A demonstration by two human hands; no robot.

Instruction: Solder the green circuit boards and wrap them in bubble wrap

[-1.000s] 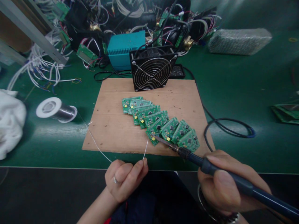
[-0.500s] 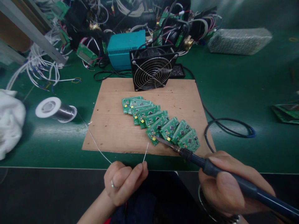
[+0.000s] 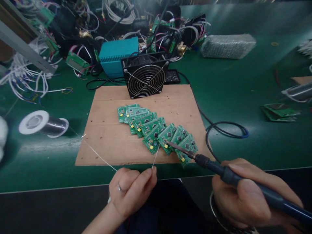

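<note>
My left hand (image 3: 133, 191) pinches a thin solder wire (image 3: 156, 156), whose free end reaches the edge of a green circuit board (image 3: 168, 136). From the other side of the fist the wire runs back to a white spool (image 3: 55, 126). My right hand (image 3: 253, 195) is wrapped round the dark handle of a soldering iron (image 3: 212, 165). The iron's tip lies over that same board, near a yellow component; whether it touches I cannot tell. Several more circuit boards (image 3: 152, 139) overlap in a slanting row on a cardboard sheet (image 3: 97, 143).
A black fan with a wire guard (image 3: 146, 81) stands at the back of the cardboard, beside a teal box (image 3: 118, 53). Tangled cables and assemblies fill the rear. A bubble-wrapped package (image 3: 227, 47) lies back right. The iron's black cable (image 3: 207, 131) loops at right, near stacked boards (image 3: 280, 112).
The soldering iron's tip and the solder end have moved right, from one board to the neighbouring one. The camera view has turned slightly to the right.
</note>
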